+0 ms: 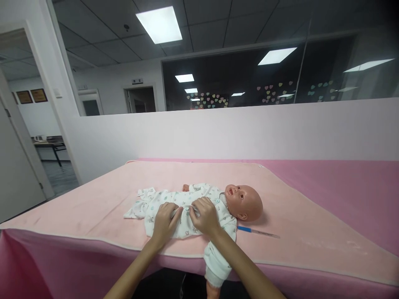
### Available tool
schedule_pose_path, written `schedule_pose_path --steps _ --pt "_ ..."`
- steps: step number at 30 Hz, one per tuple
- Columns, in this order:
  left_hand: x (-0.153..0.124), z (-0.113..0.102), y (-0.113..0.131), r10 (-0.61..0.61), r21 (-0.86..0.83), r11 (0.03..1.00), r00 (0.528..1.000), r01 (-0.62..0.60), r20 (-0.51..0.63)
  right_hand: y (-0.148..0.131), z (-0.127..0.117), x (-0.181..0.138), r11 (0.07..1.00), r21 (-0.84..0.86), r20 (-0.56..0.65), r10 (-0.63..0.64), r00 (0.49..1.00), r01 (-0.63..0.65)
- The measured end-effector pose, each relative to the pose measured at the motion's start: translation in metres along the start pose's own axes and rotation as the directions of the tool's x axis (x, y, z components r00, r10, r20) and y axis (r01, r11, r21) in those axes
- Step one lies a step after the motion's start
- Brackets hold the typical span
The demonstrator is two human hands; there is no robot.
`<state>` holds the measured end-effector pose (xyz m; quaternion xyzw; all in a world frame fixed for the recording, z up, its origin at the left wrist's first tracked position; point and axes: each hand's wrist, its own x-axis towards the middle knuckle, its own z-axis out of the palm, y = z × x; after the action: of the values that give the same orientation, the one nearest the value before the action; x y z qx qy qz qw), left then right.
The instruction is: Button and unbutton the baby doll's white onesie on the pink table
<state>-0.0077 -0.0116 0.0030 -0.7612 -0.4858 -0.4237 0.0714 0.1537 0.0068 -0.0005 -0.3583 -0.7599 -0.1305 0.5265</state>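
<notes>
A baby doll [247, 203] lies on its back with its head to the right, dressed in a white printed romper [195, 228]. Over its belly, my left hand [166, 220] pinches the romper's front with curled fingers. Just to the right, my right hand [205, 215] also grips the cloth between thumb and fingers. A pale snap button [186, 208] shows between my two hands. One sleeve [216, 263] hangs over the table's front edge beneath my right forearm, with the doll's hand [213, 290] sticking out of it. The romper's legs lie flat to the left.
Beside the doll's head lies a thin clear stick with a blue end [245, 229], which looks like a thermometer. A peach-coloured blanket [311, 236] covers much of the pink tabletop [343, 187]. A white half wall [237, 135] with glass above it stands behind; a doorway is at left.
</notes>
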Motion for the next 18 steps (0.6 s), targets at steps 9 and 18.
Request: schedule_pose_path --steps 9,18 --pt "0.0005 -0.0004 0.0027 0.037 0.004 0.999 0.999 -0.037 -0.01 -0.0008 -0.0031 0.0012 1.0 -0.004 -0.001 0.005 1.0 -0.005" --pt "0.0005 0.0009 0.0038 0.05 0.059 0.997 0.999 -0.05 0.008 0.0007 -0.0034 0.0004 1.0 0.004 0.021 0.007 1.0 -0.007"
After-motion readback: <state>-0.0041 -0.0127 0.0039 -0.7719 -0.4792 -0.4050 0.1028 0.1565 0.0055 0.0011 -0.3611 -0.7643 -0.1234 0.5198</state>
